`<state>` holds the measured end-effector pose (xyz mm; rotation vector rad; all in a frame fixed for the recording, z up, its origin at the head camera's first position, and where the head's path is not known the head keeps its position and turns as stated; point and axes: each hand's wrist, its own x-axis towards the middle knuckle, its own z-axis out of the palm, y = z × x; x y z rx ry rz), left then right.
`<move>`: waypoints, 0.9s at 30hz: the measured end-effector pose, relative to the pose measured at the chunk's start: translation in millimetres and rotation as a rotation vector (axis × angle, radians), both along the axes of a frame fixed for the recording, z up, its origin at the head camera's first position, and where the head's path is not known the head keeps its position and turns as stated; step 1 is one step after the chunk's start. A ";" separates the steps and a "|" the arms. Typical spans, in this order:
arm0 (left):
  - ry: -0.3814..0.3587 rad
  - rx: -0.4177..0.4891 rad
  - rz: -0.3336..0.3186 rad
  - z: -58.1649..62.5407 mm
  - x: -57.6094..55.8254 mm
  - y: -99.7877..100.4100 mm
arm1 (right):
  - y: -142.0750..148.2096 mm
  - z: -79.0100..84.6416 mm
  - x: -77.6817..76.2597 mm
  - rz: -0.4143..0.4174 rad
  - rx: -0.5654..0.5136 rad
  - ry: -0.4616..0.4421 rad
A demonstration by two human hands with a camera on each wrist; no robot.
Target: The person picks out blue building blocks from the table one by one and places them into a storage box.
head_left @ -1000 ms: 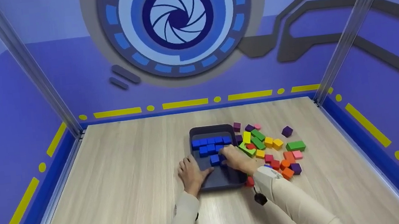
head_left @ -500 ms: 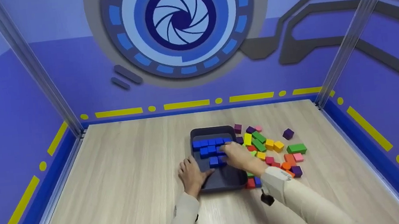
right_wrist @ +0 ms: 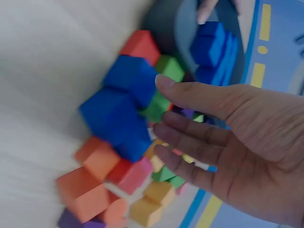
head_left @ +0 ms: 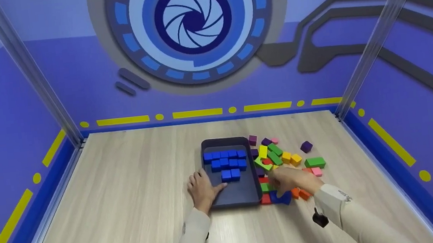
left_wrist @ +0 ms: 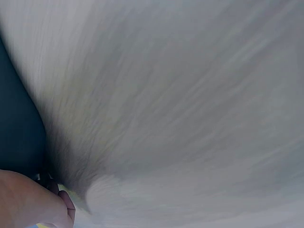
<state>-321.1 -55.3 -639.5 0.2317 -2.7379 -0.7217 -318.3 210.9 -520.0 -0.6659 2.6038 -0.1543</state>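
A dark grey tray [head_left: 232, 195] holds several blue cubes [head_left: 224, 164] in three rows. My left hand [head_left: 202, 191] holds the tray's left side, its thumb over the rim and its fingers outside; the left wrist view shows only part of this hand [left_wrist: 31, 202] beside the dark tray wall [left_wrist: 19, 118]. Right of the tray, my right hand [head_left: 291, 179] hovers over loose blocks. In the right wrist view this hand [right_wrist: 247, 142] has thumb and fingers spread, holding nothing, near large blue blocks [right_wrist: 111, 114].
Loose coloured blocks lie right of the tray: green blocks [head_left: 274, 157], yellow-orange cubes [head_left: 295, 159], a purple cube [head_left: 306, 146] and a long green block [head_left: 315, 162]. A red block [head_left: 265, 199] lies by the tray's near right corner. Blue-purple walls surround the wooden table [head_left: 127, 195].
My right hand has left a blue cube at the end of the tray's nearest row and moved right and nearer, over the loose blocks. The left hand stays on the tray.
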 end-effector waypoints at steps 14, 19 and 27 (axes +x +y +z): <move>0.002 -0.022 -0.002 -2.2 1.2 0.3 | 6.0 -24.7 13.4 0.027 -0.058 0.158; 0.005 -0.015 -0.002 -2.1 -0.9 0.7 | 8.7 -23.8 15.9 0.058 -0.059 0.208; -0.002 0.006 0.000 -3.1 -0.9 0.4 | 9.1 -27.1 19.8 0.057 -0.040 0.255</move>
